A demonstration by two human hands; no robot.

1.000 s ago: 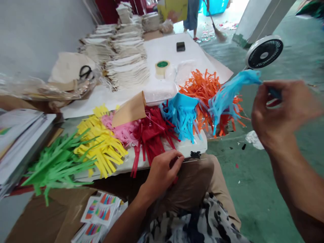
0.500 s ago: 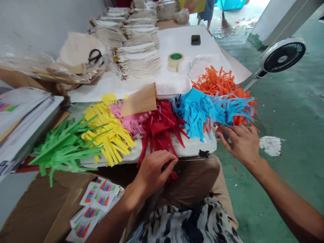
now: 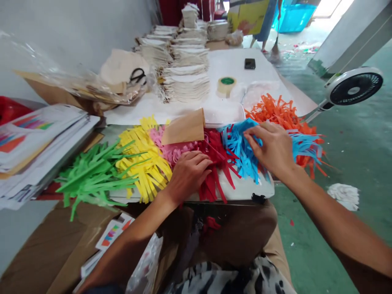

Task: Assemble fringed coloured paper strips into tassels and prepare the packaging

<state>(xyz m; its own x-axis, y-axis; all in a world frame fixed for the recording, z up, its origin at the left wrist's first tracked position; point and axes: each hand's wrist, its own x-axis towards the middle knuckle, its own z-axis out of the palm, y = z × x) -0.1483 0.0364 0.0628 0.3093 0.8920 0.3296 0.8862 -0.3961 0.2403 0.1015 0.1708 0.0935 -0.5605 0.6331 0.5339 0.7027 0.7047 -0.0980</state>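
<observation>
Fringed tissue-paper tassels lie side by side along the table's front edge. My left hand (image 3: 190,174) is curled at the left side of the dark red tassel (image 3: 216,179), its fingers closed on some of the strips. On the blue tassel (image 3: 241,153), my right hand (image 3: 272,148) has thumb and fingers drawn together at the top, near the folded part. To the left are a pink tassel (image 3: 174,152), a yellow one (image 3: 143,161) and a green one (image 3: 94,173). An orange tassel (image 3: 275,108) lies behind the blue one. A folded brown paper piece (image 3: 185,128) rests over the pink.
Stacks of off-white bundles (image 3: 186,83), a tape roll (image 3: 227,86), black-handled scissors (image 3: 137,75) and a small black object (image 3: 250,63) are on the table. Printed sheets (image 3: 45,134) stand at left. A fan (image 3: 355,87) is at right. Beyond, a person holds a broom (image 3: 275,49).
My right hand has moved up and left from the table's right corner onto the blue tassel. My left hand has risen from the front edge onto the dark red tassel. The view has shifted slightly.
</observation>
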